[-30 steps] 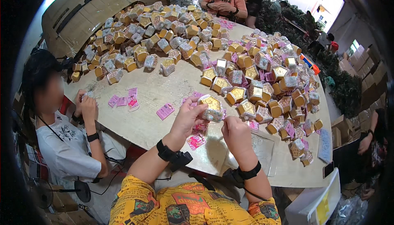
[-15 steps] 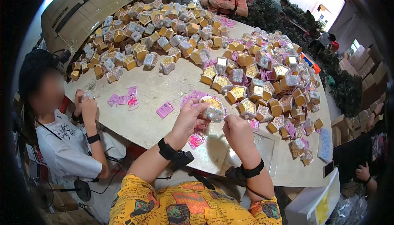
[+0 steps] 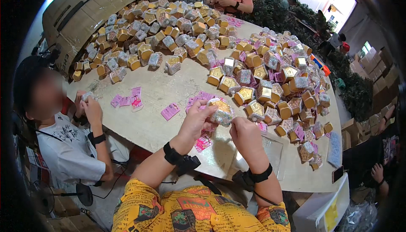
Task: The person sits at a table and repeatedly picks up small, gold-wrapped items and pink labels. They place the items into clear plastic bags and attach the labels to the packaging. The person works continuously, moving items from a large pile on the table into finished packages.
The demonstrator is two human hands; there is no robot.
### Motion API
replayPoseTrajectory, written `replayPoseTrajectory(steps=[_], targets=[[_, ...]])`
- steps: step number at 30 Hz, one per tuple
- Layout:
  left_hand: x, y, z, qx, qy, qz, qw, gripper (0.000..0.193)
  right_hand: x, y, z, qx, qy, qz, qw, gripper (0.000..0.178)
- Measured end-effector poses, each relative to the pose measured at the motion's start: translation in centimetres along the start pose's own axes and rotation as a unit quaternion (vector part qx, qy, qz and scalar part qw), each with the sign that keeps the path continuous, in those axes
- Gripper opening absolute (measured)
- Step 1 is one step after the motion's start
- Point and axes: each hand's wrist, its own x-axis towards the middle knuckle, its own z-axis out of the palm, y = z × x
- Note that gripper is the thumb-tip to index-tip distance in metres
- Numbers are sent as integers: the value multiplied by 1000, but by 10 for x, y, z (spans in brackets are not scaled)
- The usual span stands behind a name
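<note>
Above scattered pink labels (image 3: 169,111), both hands' grip (image 3: 220,124) closed around one gold wrapped box (image 3: 220,110).

A packing workshop: small gold boxes (image 3: 237,62) heaped on a table (image 3: 169,92), cardboard cartons (image 3: 84,7).

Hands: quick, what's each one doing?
Left hand: closed on the small gold box.
Right hand: fingers touch the same box; grip cannot be told.

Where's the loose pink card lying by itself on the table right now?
In the head view, the pink card lies flat on the table, just left of the left hand, right of a small cluster of pink cards.
</note>
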Motion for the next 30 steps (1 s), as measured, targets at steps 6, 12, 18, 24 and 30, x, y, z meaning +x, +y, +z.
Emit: replayPoseTrajectory(steps=[6,12,18,24,30], targets=[[-2,1,-2,-7,-3,6,1000,38,-1,-3,-5,138,10,67,988,7],[-20,3,3,13,-63,41,997,30,-1,3,-33,414,-98,241,872,13],[-17,0,6,6,-51,-19,999,28,-5,16,-22,486,-104,227,838,12],[-18,-7,7,10,-47,-5,999,30,-7,19,-18,503,-102,249,821,12],[-16,-7,9,5,-29,-21,999,31,-8,23,-12,464,-106,227,850,14]])
